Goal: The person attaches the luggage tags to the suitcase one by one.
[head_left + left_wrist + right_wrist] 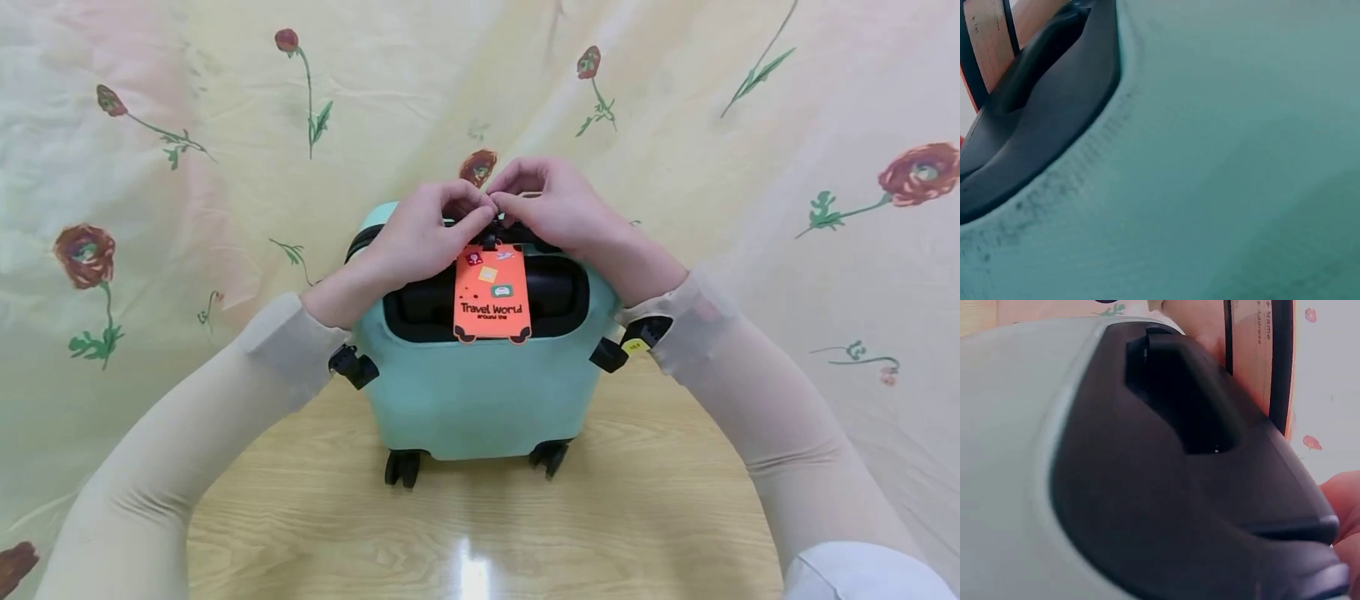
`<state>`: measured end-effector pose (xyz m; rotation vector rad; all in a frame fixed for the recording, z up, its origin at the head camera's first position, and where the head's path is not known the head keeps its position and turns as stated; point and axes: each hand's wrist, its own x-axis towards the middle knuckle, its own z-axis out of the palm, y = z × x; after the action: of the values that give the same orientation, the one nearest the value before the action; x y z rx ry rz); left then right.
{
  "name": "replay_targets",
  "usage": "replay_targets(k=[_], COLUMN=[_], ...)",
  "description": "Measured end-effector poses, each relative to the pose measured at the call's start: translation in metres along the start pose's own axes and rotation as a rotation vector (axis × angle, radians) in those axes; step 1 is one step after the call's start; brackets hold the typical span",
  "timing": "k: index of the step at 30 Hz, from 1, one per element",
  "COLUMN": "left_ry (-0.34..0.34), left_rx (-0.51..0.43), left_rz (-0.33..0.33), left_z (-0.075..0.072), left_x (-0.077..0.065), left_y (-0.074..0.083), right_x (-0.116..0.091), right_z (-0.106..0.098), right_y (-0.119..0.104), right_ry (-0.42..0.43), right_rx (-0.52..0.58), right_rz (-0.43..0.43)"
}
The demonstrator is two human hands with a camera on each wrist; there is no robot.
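Observation:
A mint-green suitcase stands upright with a black carry handle on the side facing me. An orange luggage tag printed "Travel World" hangs over this handle from a short black strap. Just above the tag, my left hand and right hand meet, thumbs and forefingers pinching the strap. Fingertips cover most of its upper end. In the right wrist view the back of the luggage tag shows "Name" and "Address" lines. Beside the black handle, the left wrist view catches the tag's edge.
Black wheels hold the suitcase on a wood-grain tabletop. Behind it hangs a pale cloth with red flowers. Small black cameras are worn at both wrists, close to the suitcase's sides.

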<state>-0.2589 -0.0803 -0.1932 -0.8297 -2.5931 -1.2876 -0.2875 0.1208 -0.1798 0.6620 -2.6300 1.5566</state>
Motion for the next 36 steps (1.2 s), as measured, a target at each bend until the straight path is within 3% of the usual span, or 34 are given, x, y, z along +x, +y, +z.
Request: replay_targets(k=[7, 15, 22, 27, 32, 36], left_ry=[0.041, 0.054, 0.092, 0.122, 0.11, 0.061], left_rx=[-0.022, -0.078, -0.106, -0.096, -0.089, -0.065], left_rz=[0.061, 0.034, 0.003, 0.02, 0.046, 0.06], left_z=[0.003, 0.005, 0.005, 0.006, 0.005, 0.001], left_x=[-0.001, -0.002, -0.003, -0.003, -0.003, -0.001], left_y=[-0.002, -0.001, -0.002, 0.0, 0.0, 0.0], right_x=[-0.003, -0.007, -0.01, -0.013, -0.014, -0.015], right_z=[-0.002, -0.001, 0.004, 0.006, 0.005, 0.004], right_y=[0.005, 0.005, 0.007, 0.006, 0.007, 0.009], right_ry=[0.026, 0.013, 0.063, 0.114, 0.12, 0.119], right_rx=[0.036, 0.005, -0.015, 0.037, 0.091, 0.089], right_rz=[-0.016, -0.056, -0.149, -0.164, -0.162, -0.155])
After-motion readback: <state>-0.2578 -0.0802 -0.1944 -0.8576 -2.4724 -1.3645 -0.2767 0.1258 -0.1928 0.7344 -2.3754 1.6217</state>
